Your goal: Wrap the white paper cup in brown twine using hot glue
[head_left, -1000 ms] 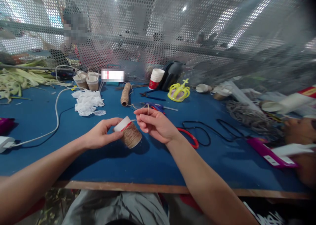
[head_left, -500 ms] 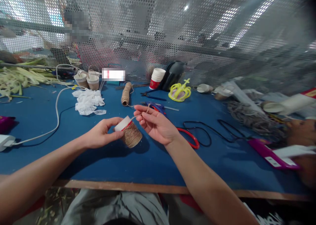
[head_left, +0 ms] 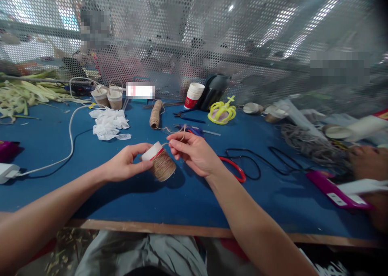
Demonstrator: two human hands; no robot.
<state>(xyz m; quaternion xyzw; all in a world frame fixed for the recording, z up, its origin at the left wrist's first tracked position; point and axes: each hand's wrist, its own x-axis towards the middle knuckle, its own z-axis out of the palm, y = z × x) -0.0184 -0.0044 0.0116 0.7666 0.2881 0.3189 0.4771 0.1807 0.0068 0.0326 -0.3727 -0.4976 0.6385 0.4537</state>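
Note:
My left hand (head_left: pixel 125 162) grips the white upper part of a paper cup (head_left: pixel 163 165), tilted above the table. Brown twine is wound around most of the cup, leaving a red and white band bare. Between the thumb and fingers of my right hand (head_left: pixel 194 152) is pinched the loose twine (head_left: pixel 183 135), which runs from the cup. From there it trails back to a twine spool (head_left: pixel 156 115) lying on the table. A blue glue gun (head_left: pixel 194 129) lies just beyond my right hand, partly hidden by it.
Behind are a stack of paper cups (head_left: pixel 194 95), a dark kettle (head_left: pixel 214 92), pliers (head_left: pixel 189 117) and a yellow crown (head_left: pixel 222 111). White lace (head_left: pixel 109 124) and two wrapped cups (head_left: pixel 115 99) lie left. At right are black cord (head_left: pixel 242 152), a purple device (head_left: pixel 336 191) and another person's hand (head_left: pixel 368 163).
My right fingers have closed more tightly around the twine and shifted slightly down and right. My left hand keeps its hold on the cup.

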